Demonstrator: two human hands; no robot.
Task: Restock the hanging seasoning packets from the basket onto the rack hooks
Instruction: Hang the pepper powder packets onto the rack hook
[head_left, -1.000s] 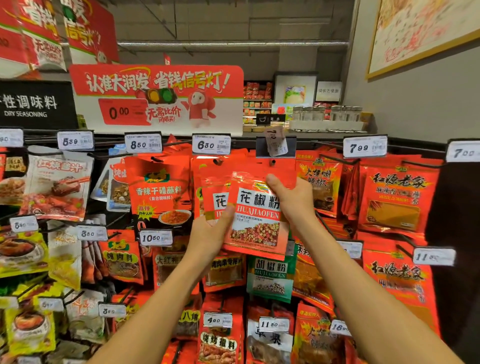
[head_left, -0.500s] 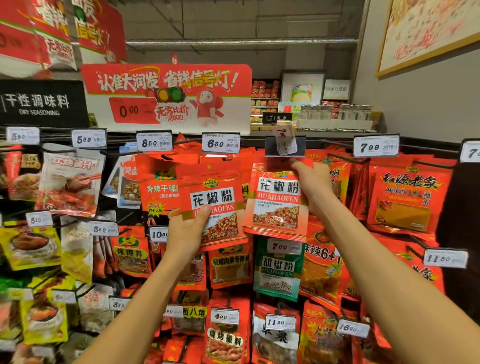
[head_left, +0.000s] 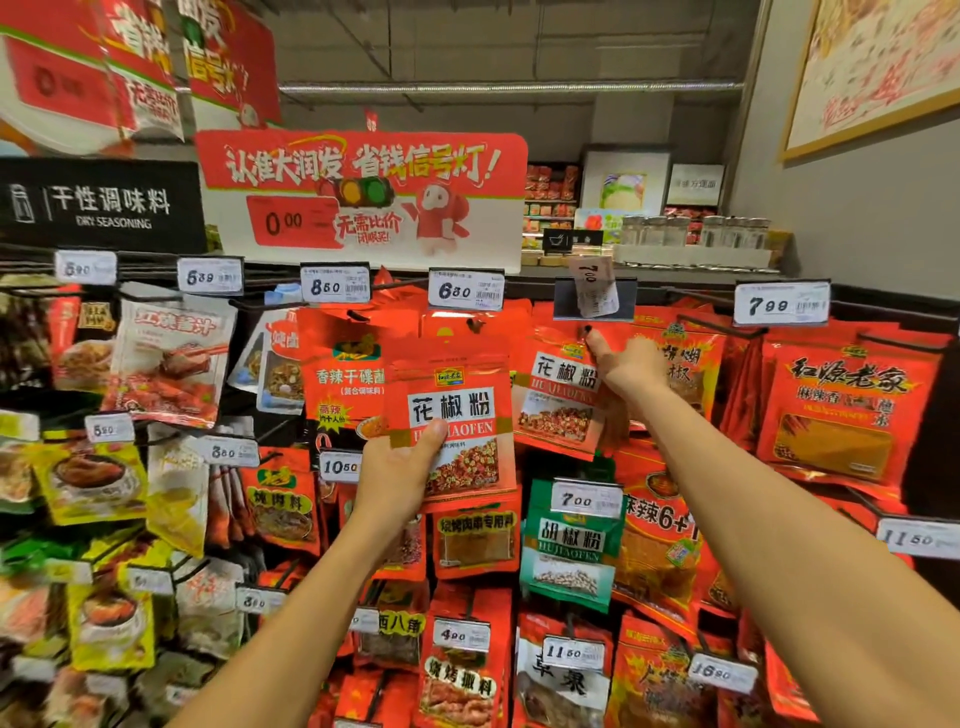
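Observation:
My left hand (head_left: 400, 475) grips a red HUAJIAOFEN pepper packet (head_left: 460, 410) by its lower left corner, thumb on the front, in front of the rack. My right hand (head_left: 626, 366) holds the top right of a second red HUAJIAOFEN packet (head_left: 558, 400), thumb up by the packet's hole at a hook tip (head_left: 588, 329) under a black label holder (head_left: 595, 297) with a crooked 7.00 slip. Whether that packet hangs on the hook I cannot tell. The basket is out of view.
The rack is packed with hanging packets: red ones under the 6.80 tag (head_left: 466, 289) and 7.99 tag (head_left: 782, 304), a green HUJIAOFEN packet (head_left: 571, 545) below, yellow and white packets at left. Hooks with price tags stick out toward me. A red promo sign (head_left: 363, 197) tops the rack.
The two packets have come apart: my left hand drew one leftward and down, while my right hand lifted the other up and right to the hook under the black holder.

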